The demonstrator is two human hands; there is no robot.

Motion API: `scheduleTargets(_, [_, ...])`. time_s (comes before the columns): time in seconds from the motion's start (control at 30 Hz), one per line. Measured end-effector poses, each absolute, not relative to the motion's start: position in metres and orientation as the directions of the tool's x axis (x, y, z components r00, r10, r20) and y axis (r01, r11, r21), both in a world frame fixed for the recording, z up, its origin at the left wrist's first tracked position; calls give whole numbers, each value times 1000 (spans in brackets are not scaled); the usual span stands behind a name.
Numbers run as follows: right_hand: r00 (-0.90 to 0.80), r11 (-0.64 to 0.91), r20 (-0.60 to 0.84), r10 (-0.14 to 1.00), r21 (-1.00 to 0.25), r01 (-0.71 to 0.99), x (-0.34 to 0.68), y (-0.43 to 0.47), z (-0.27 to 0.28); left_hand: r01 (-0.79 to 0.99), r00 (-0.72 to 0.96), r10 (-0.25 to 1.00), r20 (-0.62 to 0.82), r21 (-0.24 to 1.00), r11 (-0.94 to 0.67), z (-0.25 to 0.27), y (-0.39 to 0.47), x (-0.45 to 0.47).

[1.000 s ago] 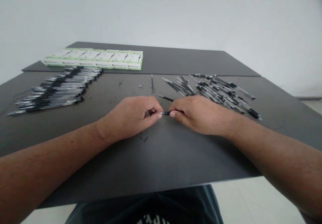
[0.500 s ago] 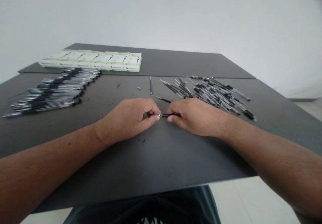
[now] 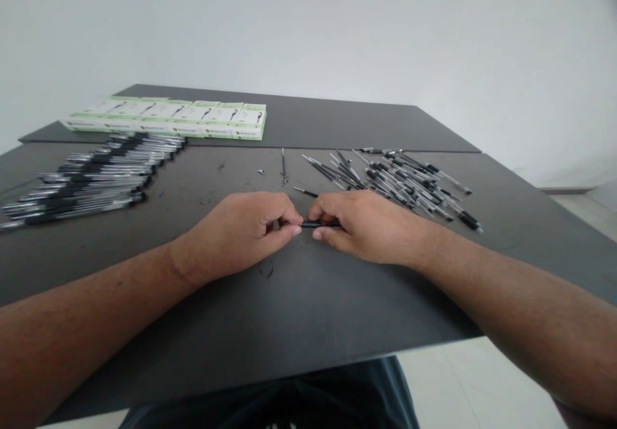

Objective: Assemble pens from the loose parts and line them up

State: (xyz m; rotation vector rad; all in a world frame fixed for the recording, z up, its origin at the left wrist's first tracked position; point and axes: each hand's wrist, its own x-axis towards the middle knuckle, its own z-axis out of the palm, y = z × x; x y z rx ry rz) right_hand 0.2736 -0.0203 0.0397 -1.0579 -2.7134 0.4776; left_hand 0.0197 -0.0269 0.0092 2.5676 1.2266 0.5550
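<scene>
A black pen lies level between my two hands, just above the table. My left hand pinches its left end between thumb and fingertips. Around the other end, the thumb and fingers of my right hand are closed; much of the pen there is hidden behind them. Just beyond my fingers rests a dark refill, partly covered by my right hand. Another refill points away from me, and a small silver pen tip lies to its left.
Many pens lie in a slanted row on the left. Flat white-and-green boxes line the back. On the right are a heap of pen barrels and loose refills. The grey table's front edge is near my lap.
The silver part that showed at my left fingertips is now mostly covered by them. Both hands still hold the pen. The whole view has shifted slightly.
</scene>
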Motion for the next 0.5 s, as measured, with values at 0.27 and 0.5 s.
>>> scheduleTargets(0.27, [-729,691,-14,685,-305,655,274,-21,46,689,572,786,234,382,-615,8,-25,16])
scheduleTargets(0.5, [-706,673,23,708,-326,664,275,-18,42,702,564,791,236,367,-610,7,-24,14])
